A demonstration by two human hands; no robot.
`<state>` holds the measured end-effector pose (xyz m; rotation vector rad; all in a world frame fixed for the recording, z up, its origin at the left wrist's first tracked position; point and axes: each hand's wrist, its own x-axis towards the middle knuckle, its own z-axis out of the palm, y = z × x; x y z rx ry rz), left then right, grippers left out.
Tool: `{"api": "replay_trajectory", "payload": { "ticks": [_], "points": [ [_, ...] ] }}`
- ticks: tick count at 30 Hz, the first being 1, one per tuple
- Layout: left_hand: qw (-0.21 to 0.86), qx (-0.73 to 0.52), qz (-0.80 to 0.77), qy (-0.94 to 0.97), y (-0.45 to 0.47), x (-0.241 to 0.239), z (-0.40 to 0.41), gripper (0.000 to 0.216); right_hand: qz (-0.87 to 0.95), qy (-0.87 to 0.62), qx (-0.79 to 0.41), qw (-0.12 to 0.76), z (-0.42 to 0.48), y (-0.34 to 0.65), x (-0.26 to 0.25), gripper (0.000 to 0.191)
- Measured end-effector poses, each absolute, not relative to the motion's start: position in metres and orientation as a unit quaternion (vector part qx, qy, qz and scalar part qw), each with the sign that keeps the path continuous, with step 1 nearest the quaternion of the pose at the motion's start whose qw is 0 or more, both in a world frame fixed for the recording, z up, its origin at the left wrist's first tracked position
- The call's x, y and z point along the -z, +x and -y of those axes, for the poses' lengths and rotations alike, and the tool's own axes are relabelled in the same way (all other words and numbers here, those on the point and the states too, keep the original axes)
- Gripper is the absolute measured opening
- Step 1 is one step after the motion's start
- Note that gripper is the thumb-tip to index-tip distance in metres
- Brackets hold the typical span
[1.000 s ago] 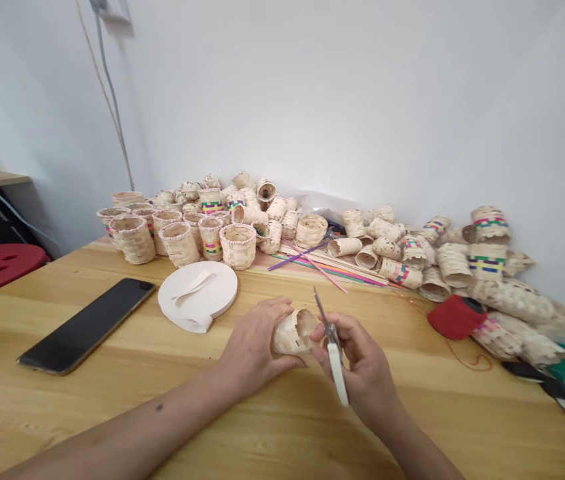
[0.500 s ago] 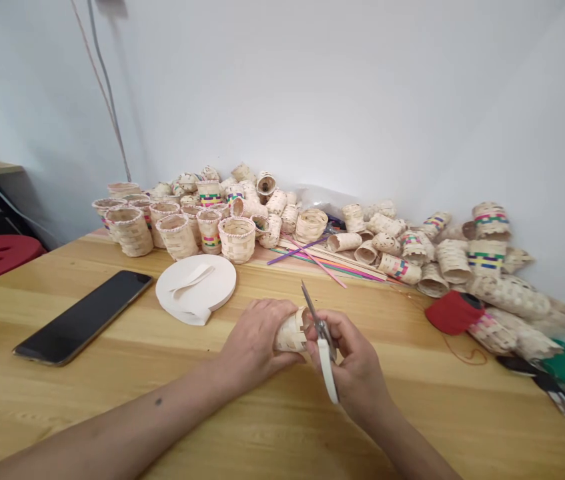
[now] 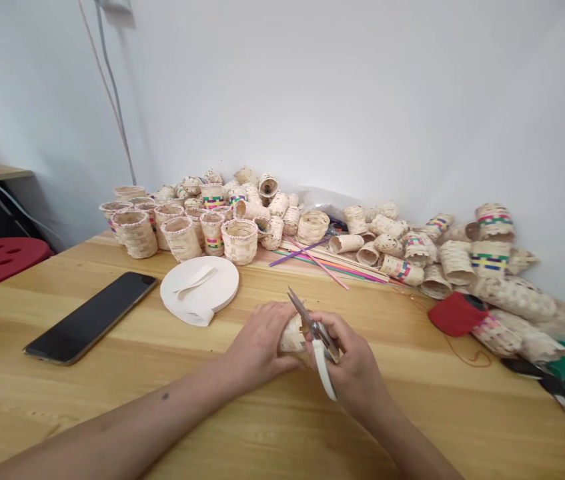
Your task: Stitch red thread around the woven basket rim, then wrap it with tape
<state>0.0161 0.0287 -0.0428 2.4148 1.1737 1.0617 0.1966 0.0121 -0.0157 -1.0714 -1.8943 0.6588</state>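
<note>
My left hand is wrapped around a small woven basket lying on its side over the wooden table. Its open end faces right, partly hidden by my fingers and the blades. My right hand holds white-handled scissors, their blades pointing up and left across the basket's end. The thumb and fingertips of that hand are close to the basket's edge; whether they pinch a strip there I cannot tell. To the left of my hands lies a flat white roll of tape with a loose end folded on top.
A black phone lies at the left. Several rimmed woven baskets stand at the back, beside a heap of unrimmed ones. Coloured strips lie between. At the right are a red thread cone and dark-handled tools.
The scissors have tilted further left, their tips now lower and nearer my left hand. Both hands keep their places, and the whole view has shifted slightly.
</note>
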Motion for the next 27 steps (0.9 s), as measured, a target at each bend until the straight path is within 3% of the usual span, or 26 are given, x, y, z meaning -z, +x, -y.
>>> {"api": "replay_trajectory", "payload": {
  "ticks": [3,8,13,17,22,27],
  "points": [
    [0.184,-0.342,-0.369,0.844,0.009,0.036,-0.028,0.073,0.750,-0.433,-0.279,0.414,-0.014,0.198,0.015,0.026],
    [0.273,-0.342,-0.370,0.819,0.003,0.029,-0.030,0.050,0.759,-0.428,-0.271,0.409,-0.018,0.202,0.016,0.026],
    [0.351,-0.447,-0.466,0.678,0.004,0.034,-0.038,0.057,0.775,-0.434,-0.101,0.449,-0.022,0.224,0.003,0.034],
    [0.414,-0.498,-0.476,0.595,0.002,0.037,-0.045,0.063,0.827,-0.417,-0.001,0.376,-0.027,0.236,-0.001,0.035],
    [0.413,-0.514,-0.472,0.585,0.001,0.039,-0.048,0.063,0.854,-0.432,0.012,0.290,-0.030,0.234,0.013,0.036],
    [0.380,-0.507,-0.495,0.594,0.000,0.040,-0.047,0.066,0.849,-0.450,-0.003,0.277,-0.032,0.234,0.017,0.037]
  ]
}}
